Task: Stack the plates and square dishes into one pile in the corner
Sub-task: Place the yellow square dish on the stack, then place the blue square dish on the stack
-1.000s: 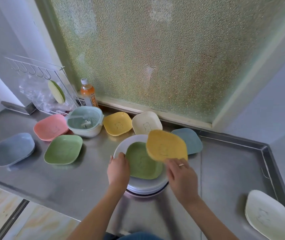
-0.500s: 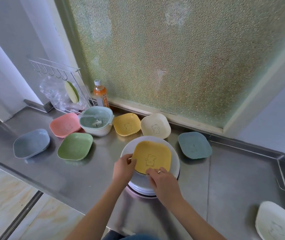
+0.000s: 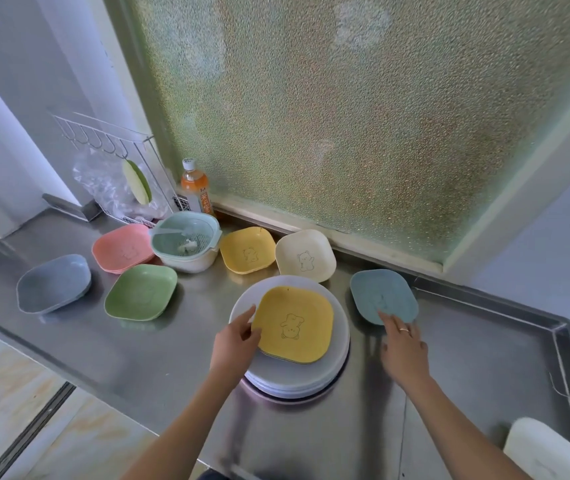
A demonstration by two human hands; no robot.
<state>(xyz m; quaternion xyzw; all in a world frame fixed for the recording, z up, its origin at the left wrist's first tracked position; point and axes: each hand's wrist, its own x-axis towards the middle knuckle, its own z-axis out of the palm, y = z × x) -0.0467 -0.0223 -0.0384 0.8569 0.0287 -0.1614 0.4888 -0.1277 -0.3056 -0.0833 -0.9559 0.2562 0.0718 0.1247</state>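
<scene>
A pile of round white plates (image 3: 311,379) stands mid-counter with a yellow square dish (image 3: 295,323) lying on top, a green dish edge showing beneath it. My left hand (image 3: 237,341) touches the yellow dish's left rim. My right hand (image 3: 401,344) is open, its fingertips on the near edge of a teal square dish (image 3: 382,294). Loose square dishes lie around: cream (image 3: 306,254), yellow (image 3: 247,249), pink (image 3: 122,247), green (image 3: 141,291), blue-grey (image 3: 53,284), and a cream one (image 3: 550,452) at the front right.
A green-and-white strainer bowl (image 3: 186,242) sits between the pink and yellow dishes. An orange drink bottle (image 3: 195,188) and a wire rack (image 3: 117,168) stand at the back left. The steel counter (image 3: 477,358) has a raised rim at the right corner. A frosted window rises behind.
My right hand set the yellow dish onto the green one on the plate pile, let go, and moved right to the teal dish. My left hand stayed at the pile's left side.
</scene>
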